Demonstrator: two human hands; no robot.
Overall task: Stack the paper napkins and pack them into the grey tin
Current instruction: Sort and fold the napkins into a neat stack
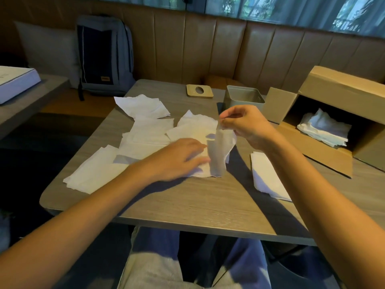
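Note:
Several white paper napkins (pixel 145 134) lie spread over the left and middle of the wooden table (pixel 208 201). My right hand (pixel 248 126) pinches the top edge of one napkin (pixel 219 155), which hangs down off the table. My left hand (pixel 181 157) lies flat with straight fingers on the napkins just left of the hanging one. A small neat stack of napkins (pixel 266 176) sits on the table to the right. The open grey tin (pixel 243 98) stands at the far side, behind my right hand.
A tan lid with an oval hole (pixel 199 91) lies left of the tin. An open cardboard box (pixel 325 122) on its side at the right holds more napkins (pixel 325 130). A backpack (pixel 105 57) and cushion sit on the bench behind.

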